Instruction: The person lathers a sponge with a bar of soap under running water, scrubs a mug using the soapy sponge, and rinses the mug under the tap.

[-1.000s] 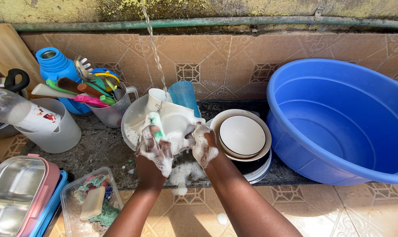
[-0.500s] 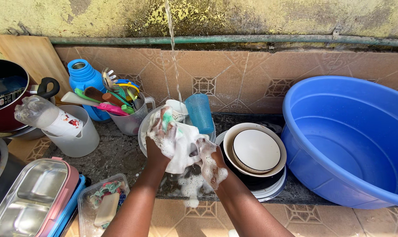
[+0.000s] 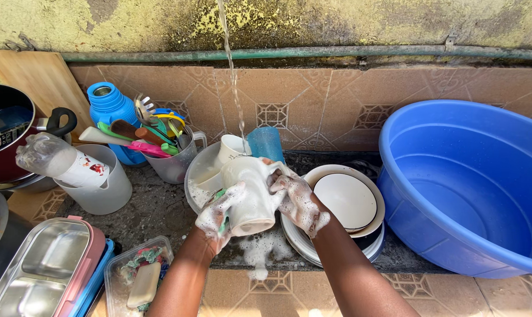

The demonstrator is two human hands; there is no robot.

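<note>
A big round blue plastic basin fills the right side, standing on the tiled table. Left of it lies a stack of white round plates and bowls, and farther left a white plastic jug and a clear jug full of coloured utensils. A thin stream of water falls from above onto a white cup. In the middle, over the dark wet patch, a white ceramic mug is held tilted. The soapy left hand clamps its lower side with a green sponge; the soapy right hand closes its grip on the handle side.
</note>
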